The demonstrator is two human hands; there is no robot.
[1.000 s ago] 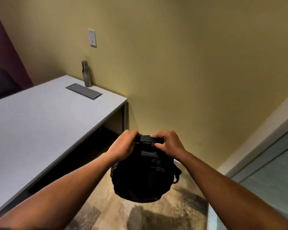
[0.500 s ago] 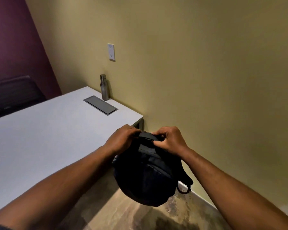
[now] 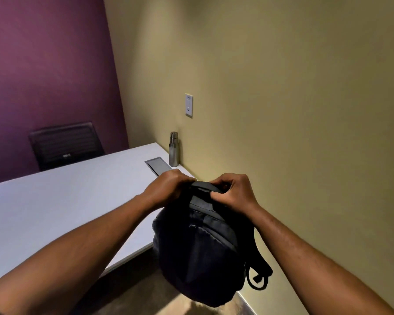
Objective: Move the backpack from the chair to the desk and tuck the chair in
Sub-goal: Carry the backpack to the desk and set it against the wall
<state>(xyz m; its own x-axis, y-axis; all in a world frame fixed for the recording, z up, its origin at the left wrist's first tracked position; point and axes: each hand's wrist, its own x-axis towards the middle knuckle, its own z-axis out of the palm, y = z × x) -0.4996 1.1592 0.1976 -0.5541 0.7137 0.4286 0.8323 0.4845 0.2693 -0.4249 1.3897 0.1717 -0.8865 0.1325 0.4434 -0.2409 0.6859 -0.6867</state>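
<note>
black backpack (image 3: 198, 246) held aloft at lower centre, off the bench (image 3: 55, 208) corner | left hand (image 3: 166, 189) and right hand (image 3: 234, 194) grip clamped on its top handle | to be lifted clear of the edge, set flat mid-bench, short of the steel bottle (image 3: 173, 149)

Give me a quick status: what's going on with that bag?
Left hand and right hand both gripping backpack top. Backpack airborne at desk corner, not yet down. Bottle near wall, off path.
</note>
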